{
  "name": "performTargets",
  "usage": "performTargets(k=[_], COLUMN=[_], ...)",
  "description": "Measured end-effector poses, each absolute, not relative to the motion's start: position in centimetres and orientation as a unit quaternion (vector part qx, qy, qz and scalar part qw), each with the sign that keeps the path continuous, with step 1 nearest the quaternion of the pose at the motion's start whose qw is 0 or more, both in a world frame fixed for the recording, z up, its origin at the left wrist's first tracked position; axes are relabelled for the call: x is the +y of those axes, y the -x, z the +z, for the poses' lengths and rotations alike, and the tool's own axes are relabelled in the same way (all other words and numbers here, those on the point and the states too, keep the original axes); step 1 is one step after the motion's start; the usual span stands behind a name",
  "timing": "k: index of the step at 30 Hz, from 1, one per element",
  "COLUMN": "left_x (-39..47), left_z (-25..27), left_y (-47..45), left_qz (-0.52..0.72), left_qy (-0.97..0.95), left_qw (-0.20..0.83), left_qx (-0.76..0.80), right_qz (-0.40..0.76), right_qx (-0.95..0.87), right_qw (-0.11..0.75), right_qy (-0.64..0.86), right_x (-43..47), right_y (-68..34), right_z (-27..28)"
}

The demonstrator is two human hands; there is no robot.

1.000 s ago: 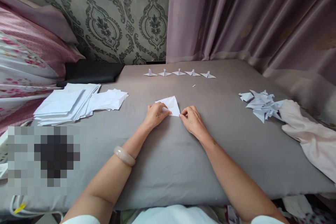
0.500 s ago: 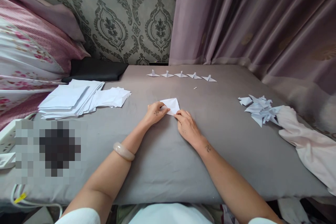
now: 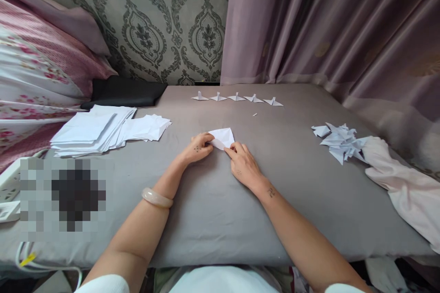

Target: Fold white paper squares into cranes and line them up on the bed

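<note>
A partly folded sheet of white paper (image 3: pixel 222 137) lies on the grey cloth-covered table between my hands. My left hand (image 3: pixel 199 147), bracelet on its wrist, pinches the sheet's left corner between thumb and fingers. On the near right edge, the fingertips of my right hand (image 3: pixel 243 160) are closed and press on the paper. Beyond it, several folded paper cranes (image 3: pixel 236 96) stand in a row near the table's far edge. A tiny white scrap (image 3: pixel 255 114) lies in front of that row.
Stacked white paper (image 3: pixel 82 128) sits at the left, with smaller sheets (image 3: pixel 147 127) beside it. A black folded item (image 3: pixel 127 91) lies behind. On the right are a heap of folded paper pieces (image 3: pixel 340 142) and a pale cloth (image 3: pixel 402 183). A power strip (image 3: pixel 13 174) is at the left edge.
My left hand has slid a little left along the paper, its thumb drawn back to the corner. My right fingertips have shifted slightly left along the near edge.
</note>
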State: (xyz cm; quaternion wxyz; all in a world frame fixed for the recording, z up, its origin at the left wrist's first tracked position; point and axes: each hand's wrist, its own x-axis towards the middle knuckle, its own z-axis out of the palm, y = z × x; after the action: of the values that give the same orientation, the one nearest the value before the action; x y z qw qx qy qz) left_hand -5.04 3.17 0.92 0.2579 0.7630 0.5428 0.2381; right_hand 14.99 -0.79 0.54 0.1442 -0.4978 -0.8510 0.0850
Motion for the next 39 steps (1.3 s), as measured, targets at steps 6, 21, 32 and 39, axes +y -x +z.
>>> performTargets(k=[6, 21, 32, 39], left_x=[2.8, 2.7, 0.5, -0.1], left_z=[0.3, -0.8, 1.2, 1.9], left_y=[4.2, 3.1, 2.7, 2.4], left_qz=[0.277, 0.257, 0.095, 0.043], left_qy=[-0.789, -0.863, -0.896, -0.902], left_qw=[0.094, 0.137, 0.039, 0.023], left_qx=[0.54, 0.413, 0.432, 0.43], right_qz=[0.082, 0.086, 0.134, 0.173], right_qx=[-0.854, -0.854, -0.84, -0.835], right_qw=[0.148, 0.135, 0.101, 0.111], right_qy=[0.492, 0.495, 0.515, 0.51], right_x=[-0.8, -1.0, -1.2, -1.0], right_y=[-15.1, -15.4, -18.2, -19.2], right_z=[0.3, 0.6, 2.2, 2.8])
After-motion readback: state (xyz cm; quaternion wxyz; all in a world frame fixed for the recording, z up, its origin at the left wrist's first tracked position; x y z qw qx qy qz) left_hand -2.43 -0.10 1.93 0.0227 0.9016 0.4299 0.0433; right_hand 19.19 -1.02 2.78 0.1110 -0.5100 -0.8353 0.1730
